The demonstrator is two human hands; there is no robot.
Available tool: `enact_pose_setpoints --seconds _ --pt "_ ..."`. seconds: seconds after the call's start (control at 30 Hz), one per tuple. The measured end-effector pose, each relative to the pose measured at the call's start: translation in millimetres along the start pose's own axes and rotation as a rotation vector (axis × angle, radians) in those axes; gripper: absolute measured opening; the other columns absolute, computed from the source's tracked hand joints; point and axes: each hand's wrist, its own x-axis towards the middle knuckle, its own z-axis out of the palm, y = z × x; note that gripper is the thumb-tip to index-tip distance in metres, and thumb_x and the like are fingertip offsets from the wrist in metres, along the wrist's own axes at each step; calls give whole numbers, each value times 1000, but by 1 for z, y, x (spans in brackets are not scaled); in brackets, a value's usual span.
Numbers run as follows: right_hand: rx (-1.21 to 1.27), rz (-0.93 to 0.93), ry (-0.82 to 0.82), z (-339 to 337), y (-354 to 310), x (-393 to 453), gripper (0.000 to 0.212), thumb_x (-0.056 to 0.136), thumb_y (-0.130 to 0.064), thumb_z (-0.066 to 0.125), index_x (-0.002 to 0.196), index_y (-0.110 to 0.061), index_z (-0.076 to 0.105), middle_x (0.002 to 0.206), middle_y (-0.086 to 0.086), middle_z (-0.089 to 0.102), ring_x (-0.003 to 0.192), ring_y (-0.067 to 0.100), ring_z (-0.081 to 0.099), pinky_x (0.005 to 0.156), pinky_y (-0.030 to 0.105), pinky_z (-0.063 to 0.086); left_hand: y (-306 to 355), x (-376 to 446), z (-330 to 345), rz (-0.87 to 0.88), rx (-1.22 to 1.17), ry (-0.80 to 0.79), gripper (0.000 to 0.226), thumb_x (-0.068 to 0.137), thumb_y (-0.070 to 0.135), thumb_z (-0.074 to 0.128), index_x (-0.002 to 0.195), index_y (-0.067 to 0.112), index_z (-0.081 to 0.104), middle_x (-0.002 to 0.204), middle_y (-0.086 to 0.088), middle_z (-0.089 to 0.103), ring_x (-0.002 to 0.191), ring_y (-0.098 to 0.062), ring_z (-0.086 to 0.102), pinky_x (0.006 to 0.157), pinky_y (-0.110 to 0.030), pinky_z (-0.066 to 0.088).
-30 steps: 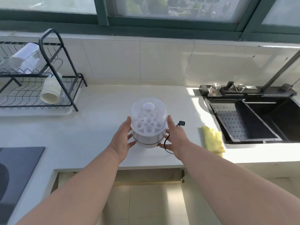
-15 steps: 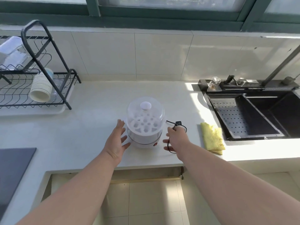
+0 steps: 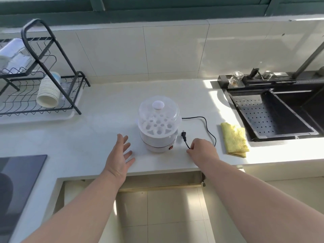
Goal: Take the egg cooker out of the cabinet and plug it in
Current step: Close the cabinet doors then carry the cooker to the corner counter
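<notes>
The white egg cooker (image 3: 159, 125) with a clear domed lid stands upright on the white counter (image 3: 98, 141), near the front edge. Its black cord (image 3: 207, 128) loops out to the right and back; the plug (image 3: 183, 135) lies beside the cooker's base. My right hand (image 3: 203, 151) pinches the cord just below the plug. My left hand (image 3: 120, 155) hovers left of the cooker, fingers spread, touching nothing.
A black dish rack (image 3: 43, 88) with cups stands at the left. A dark cooktop (image 3: 19, 179) sits at the near left. A yellow cloth (image 3: 235, 139) lies beside the black sink (image 3: 273, 116) at the right. Below the counter edge the cabinet stands open over a tiled floor.
Both hands let go of the cooker, now resting on the counter. My left hand drew back to the left. My right hand took hold of the cord and pulled it out.
</notes>
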Motion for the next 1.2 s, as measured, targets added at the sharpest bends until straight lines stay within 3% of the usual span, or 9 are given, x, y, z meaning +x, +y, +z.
enact_pose_setpoints --seconds 0.1,0.2,0.4,0.6,0.7,0.83,1.0,1.1,1.2 --pt "87 -10 34 1 4 -7 37 96 -35 73 127 -16 64 123 6 64 114 30 60 84 37 51 -3 -6 -5 -19 -39 18 73 82 86 53 135 37 63 150 -3 57 136 -35 53 107 -52 47" --pt "249 -56 127 2 7 -21 49 95 -39 74 136 -18 58 126 4 57 125 27 52 97 41 51 -3 -10 -14 -10 -133 32 69 91 82 50 135 30 63 142 -6 63 132 -35 60 104 -51 52" --pt "695 110 128 4 -10 -67 38 96 -46 69 124 -20 63 103 -7 67 88 17 67 63 29 48 -5 -35 -44 -28 -203 83 70 97 75 50 136 18 63 134 -9 69 124 -31 65 106 -52 53" --pt "1098 277 -53 33 -20 -108 26 96 -40 70 103 -15 69 92 5 74 72 19 71 73 39 65 -18 -76 -87 39 67 250 24 109 25 59 110 4 70 103 -12 74 92 -24 70 80 -36 63" --pt "1120 294 -132 50 -24 -129 27 96 -38 72 101 -11 70 87 7 75 65 16 71 60 32 63 -28 -100 -114 89 342 387 17 104 28 60 102 16 72 97 -5 74 83 -18 68 73 -32 58" --pt "1048 270 -309 67 -45 -148 28 98 -38 72 104 -11 68 97 13 75 78 25 71 65 38 60 -58 -130 -169 114 567 531 3 97 36 66 99 34 65 101 10 71 91 -11 68 70 -28 51" --pt "926 140 -472 71 -75 -157 31 101 -39 69 105 -9 69 101 15 74 85 28 71 65 37 58 -109 -154 -232 -56 859 654 27 98 35 69 117 32 51 114 6 58 100 -21 62 87 -41 55" --pt "863 103 -508 73 -82 -157 30 101 -40 69 106 -10 70 101 15 74 84 26 72 61 34 58 -137 -154 -246 -225 894 596 34 106 27 59 137 12 58 124 -13 68 111 -34 66 100 -40 52" --pt "853 110 -516 72 -79 -155 30 101 -39 69 107 -10 70 101 15 74 83 26 71 62 34 58 -150 -150 -244 -310 958 573 20 109 18 49 122 13 63 121 -12 73 100 -31 64 82 -36 48"
